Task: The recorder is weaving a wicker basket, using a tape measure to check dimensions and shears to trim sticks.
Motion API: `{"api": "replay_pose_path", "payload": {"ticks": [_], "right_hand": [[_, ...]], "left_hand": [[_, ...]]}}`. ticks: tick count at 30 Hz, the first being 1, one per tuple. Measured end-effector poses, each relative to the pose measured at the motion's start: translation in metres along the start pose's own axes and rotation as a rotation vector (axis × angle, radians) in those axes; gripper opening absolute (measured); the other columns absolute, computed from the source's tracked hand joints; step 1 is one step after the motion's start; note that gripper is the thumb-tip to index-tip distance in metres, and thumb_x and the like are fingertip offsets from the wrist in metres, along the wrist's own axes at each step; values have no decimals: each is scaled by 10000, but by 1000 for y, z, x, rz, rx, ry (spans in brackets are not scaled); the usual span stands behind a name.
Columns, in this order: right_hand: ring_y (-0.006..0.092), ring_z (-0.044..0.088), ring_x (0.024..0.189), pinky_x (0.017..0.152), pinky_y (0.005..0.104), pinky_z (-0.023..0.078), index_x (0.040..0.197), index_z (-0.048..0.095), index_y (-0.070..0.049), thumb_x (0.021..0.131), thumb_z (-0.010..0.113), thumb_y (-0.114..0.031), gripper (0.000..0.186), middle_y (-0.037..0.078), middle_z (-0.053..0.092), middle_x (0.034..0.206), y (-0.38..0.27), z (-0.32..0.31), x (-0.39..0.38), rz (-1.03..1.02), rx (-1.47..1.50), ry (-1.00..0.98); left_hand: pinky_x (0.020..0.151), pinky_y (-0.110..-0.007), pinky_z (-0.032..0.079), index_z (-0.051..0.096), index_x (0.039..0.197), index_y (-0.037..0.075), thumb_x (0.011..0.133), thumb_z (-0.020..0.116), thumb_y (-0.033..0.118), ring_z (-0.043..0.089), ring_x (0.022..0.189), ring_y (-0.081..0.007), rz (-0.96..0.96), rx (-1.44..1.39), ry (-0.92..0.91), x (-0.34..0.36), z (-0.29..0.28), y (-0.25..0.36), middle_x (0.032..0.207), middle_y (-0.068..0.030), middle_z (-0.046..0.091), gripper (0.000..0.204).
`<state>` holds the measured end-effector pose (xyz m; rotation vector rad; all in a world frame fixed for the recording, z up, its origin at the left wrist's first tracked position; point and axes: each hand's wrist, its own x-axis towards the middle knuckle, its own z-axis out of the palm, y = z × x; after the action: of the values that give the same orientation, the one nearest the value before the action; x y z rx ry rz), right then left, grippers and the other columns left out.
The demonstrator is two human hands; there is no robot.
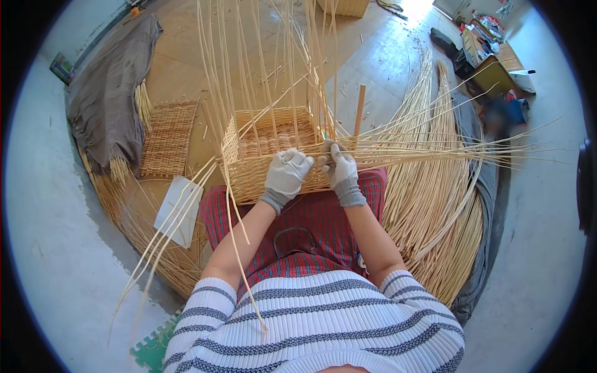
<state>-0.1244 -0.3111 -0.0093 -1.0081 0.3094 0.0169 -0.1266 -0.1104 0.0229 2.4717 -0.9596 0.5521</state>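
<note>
A half-woven rectangular wicker basket (245, 174) rests at my lap, its tall thin upright stakes (272, 93) rising from the walls. My left hand (287, 175), in a white glove with a grey cuff, is closed at the top of the front wall; its fingertips are hidden. Just right of it, my right hand (342, 173), gloved the same way, pinches wicker rods at the basket's front right corner. Long loose rods (429, 151) fan out to the right from there. More rod ends (177, 217) trail off the left corner toward me.
A big pile of wicker rods (429, 211) lies at right on a dark cloth. At left are a woven wicker panel (169, 140), a white sheet (179, 210) and a grey cloth (112, 87) over more rods. A wooden stick (360, 110) stands at the basket's right corner.
</note>
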Motion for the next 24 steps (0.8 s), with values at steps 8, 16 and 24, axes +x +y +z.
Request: {"api": "replay_pose_path", "payload": {"ticks": [8,16,24], "right_hand": [[146,744,739,580,257,557,1206,745,-53,1055,707,-293,286,67,794,1044,16,-7,42,-51,-142,23],[130,696,870,746,294,570,1260,719,-68,1028,703,-115,237,54,766,1069,25,39,-1,-171,-256,19],[237,720,1014,914,320,577,1449,558,-24,999,604,-23,453,126,741,1070,-24,157,71,-672,-830,-272]], "left_hand": [[890,-428,590,643,1396,164,1026,613,127,725,1015,-318,-448,-245,-235,-115,-66,-31,1311,-150,689,372],[584,-366,623,452,1547,103,1128,533,313,775,740,-260,-1085,-966,-275,-9,-47,-65,1366,-186,656,476],[491,-348,584,578,1374,68,1108,575,379,732,592,-234,-1183,-921,-88,-21,-27,-65,1152,-138,716,409]]}}
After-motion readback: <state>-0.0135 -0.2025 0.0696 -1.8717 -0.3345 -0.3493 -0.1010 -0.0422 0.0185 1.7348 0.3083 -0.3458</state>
